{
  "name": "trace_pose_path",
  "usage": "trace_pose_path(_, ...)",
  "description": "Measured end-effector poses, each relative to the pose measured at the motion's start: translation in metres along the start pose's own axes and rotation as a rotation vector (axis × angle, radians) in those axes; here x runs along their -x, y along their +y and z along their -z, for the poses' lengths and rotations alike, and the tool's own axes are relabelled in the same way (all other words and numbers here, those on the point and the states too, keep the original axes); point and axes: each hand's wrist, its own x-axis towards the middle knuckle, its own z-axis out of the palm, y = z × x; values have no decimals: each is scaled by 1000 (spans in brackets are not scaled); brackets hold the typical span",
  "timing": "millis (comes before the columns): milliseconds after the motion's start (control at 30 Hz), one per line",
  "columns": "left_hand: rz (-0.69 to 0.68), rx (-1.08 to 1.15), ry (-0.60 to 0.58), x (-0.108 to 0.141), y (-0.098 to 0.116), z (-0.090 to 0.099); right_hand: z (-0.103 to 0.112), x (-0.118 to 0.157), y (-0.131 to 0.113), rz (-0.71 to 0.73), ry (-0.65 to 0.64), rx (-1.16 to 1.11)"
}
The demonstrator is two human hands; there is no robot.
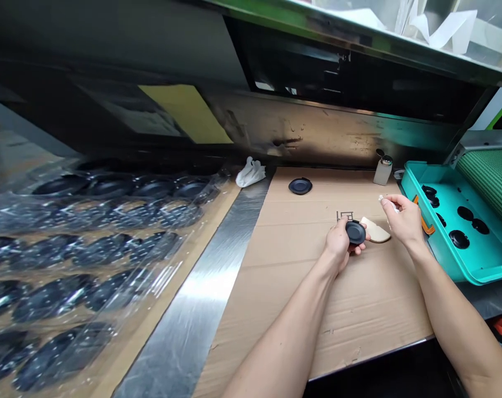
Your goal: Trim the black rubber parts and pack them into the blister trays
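My left hand (339,241) grips a round black plastic part (355,232) by its edge, above the cardboard sheet (276,265). Fingers curl beneath the part and its recessed face points up. To the right, my right hand (403,219) is closed in a pinch on a small wad of white cloth or tissue (382,199), apart from the part. Just beyond the left fingertips lies a cream half-round pad (375,230), partly hidden by that hand. A second round black part (300,186) rests on the cardboard farther back.
A teal bin (445,260) at right holds several black discs. On the left are clear plastic trays (151,276) with many black parts. A small pump bottle (383,169) and a crumpled white cloth (251,172) stand near the machine's metal panel (309,130).
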Motion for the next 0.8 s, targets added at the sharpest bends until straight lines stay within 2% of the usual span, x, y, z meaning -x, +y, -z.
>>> trace_pose_path(100,31,22,-11,0,1,0,5,-21,-1,-64,78,-30)
trace_pose_path(167,38,35,-18,0,2,1,9,-31,-8,-68,73,-39)
trace_pose_path(267,32,59,-39,0,3,0,7,-28,-24,56,-115,3)
trace_pose_path(400,0,69,-18,-1,1,-1,-9,-2,-33,264,-449,149)
trace_pose_path(467,-31,41,1,-2,-1,-1,-18,9,-29,332,-511,187)
trace_pose_path(667,-97,-108,16,-9,-12,1,-22,22,-6,393,-441,294)
trace_pose_path(800,-128,-224,21,-10,-14,2,-23,24,-1,429,-403,296)
